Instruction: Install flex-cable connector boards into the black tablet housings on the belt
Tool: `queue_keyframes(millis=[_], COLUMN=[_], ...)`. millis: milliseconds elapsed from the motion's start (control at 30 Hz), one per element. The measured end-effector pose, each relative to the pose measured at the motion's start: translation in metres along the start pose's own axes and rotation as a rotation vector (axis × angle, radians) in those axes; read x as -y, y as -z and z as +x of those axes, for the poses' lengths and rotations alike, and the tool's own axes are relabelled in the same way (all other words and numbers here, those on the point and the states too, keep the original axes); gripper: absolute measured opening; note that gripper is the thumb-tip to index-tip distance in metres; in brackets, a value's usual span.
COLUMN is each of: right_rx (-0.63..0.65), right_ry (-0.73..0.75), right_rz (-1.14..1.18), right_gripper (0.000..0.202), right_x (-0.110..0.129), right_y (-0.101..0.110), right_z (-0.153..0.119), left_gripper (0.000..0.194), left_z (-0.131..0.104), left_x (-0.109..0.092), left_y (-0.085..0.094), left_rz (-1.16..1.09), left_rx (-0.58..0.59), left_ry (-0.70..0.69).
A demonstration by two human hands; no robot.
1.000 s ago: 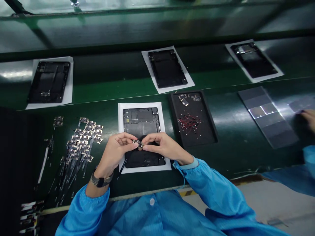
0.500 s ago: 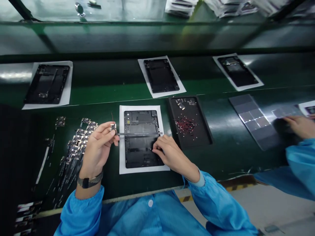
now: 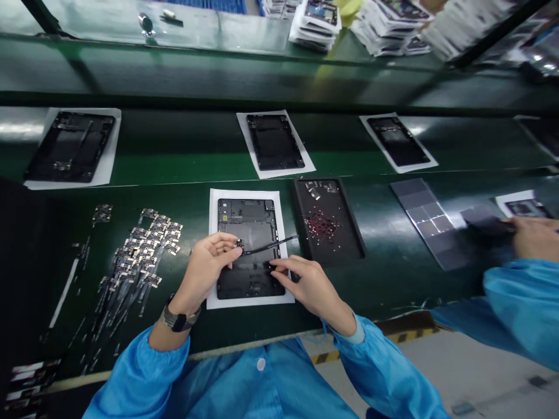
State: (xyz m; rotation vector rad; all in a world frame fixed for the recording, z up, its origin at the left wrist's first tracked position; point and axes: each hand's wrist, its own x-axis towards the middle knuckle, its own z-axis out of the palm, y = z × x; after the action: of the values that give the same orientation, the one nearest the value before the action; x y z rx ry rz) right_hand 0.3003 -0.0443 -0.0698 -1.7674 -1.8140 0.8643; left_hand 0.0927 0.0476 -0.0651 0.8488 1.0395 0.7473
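Dark green bench (image 3: pixel 187 201) supports a black rectangular tablet housing (image 3: pixel 251 276) on a white sheet (image 3: pixel 212 212). Left hand (image 3: pixel 210 259): grip pinched on a small circuit board (image 3: pixel 238 243) with a black ribbon cable (image 3: pixel 267 247), held above the housing; the cable extends rightward across it. Right hand (image 3: pixel 312 285): grip narrow, at the housing's right side; whether it holds anything cannot be told. A shallow black tray (image 3: pixel 346 235) containing red wires (image 3: pixel 322 224) lies right of the sheet.

Bare bench (image 3: pixel 375 203) lies open between the black tray (image 3: pixel 349 247) and the grey sheet (image 3: pixel 410 201); a narrower lane separates the board heap (image 3: pixel 144 247) from the left hand (image 3: pixel 212 257); over the tablet shell (image 3: pixel 253 224), the ribbon cable (image 3: pixel 271 247) stretches trayward, obstructing the way beyond the right hand (image 3: pixel 308 282).
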Motion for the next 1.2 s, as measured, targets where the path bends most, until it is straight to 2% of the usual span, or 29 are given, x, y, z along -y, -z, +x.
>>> queue_keyframes(millis=[100, 200, 333, 467, 600, 700, 967, 1067, 1200], right_rx=[0.048, 0.040, -0.018, -0.130, -0.206, -0.212, -0.108, -0.039, 0.020], right_ry=[-0.020, -0.008, -0.048, -0.117, -0.137, -0.107, -0.058, -0.041, -0.033], right_rz=[-0.026, -0.004, 0.104, 0.235, 0.248, 0.239, 0.293, 0.324, 0.342], right_gripper=[0.015, 0.017, 0.019, 0.015, 0.018, 0.019, 0.019, 0.019, 0.022], right_x=[0.002, 0.003, -0.002, -0.005, -0.001, 0.005, 0.006, 0.006, 0.005], right_y=[0.005, 0.007, -0.002, -0.016, -0.022, -0.023, -0.019, -0.016, -0.012], right_z=[0.000, 0.000, -0.001, -0.004, -0.009, -0.009, -0.004, -0.003, -0.002], left_gripper=[0.030, 0.031, 0.033, 0.034, 0.032, 0.030, 0.024, 0.017, 0.017], left_z=[0.000, -0.001, -0.001, -0.001, -0.001, 0.000, -0.002, -0.005, -0.006], left_x=[-0.003, -0.005, -0.005, -0.005, -0.003, 0.001, 0.016, 0.017, 0.016], left_y=[-0.001, -0.001, -0.001, 0.000, 0.000, -0.001, -0.013, -0.019, -0.022], left_rz=[-0.008, -0.006, -0.013, -0.015, -0.003, 0.006, 0.129, 0.173, 0.163], left_rx=[-0.019, -0.021, -0.025, -0.032, -0.020, -0.008, 0.132, 0.183, 0.222], left_ry=[-0.001, 0.003, 0.003, 0.001, -0.002, 0.002, 0.061, 0.109, 0.159])
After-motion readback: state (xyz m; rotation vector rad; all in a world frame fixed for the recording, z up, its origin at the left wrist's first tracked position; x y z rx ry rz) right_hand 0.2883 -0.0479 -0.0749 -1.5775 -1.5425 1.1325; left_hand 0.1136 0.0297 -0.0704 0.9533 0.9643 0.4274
